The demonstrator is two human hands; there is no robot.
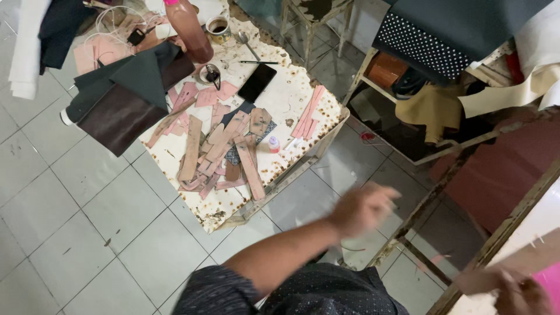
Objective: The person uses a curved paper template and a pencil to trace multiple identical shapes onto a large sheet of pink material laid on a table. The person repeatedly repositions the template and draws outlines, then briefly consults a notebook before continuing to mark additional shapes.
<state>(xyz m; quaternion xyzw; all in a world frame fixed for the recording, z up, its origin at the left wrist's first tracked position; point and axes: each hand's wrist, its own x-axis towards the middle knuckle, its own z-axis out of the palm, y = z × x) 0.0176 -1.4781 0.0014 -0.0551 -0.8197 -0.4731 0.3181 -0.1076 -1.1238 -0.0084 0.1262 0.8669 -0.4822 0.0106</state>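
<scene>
Left hand (pixel 363 209) blurred — seemingly loosely curled, empty; right hand's (pixel 513 289) grip — cannot tell.

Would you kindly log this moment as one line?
left hand: blurred, mid-air, empty | right hand: at pink sheet, grip unclear | rusty table: leather strips, phone

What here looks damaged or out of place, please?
The white table is rusted, its paint flaking along the edges. Pink strips lie in a loose heap on it, and dark sheets hang over its left edge.
</scene>
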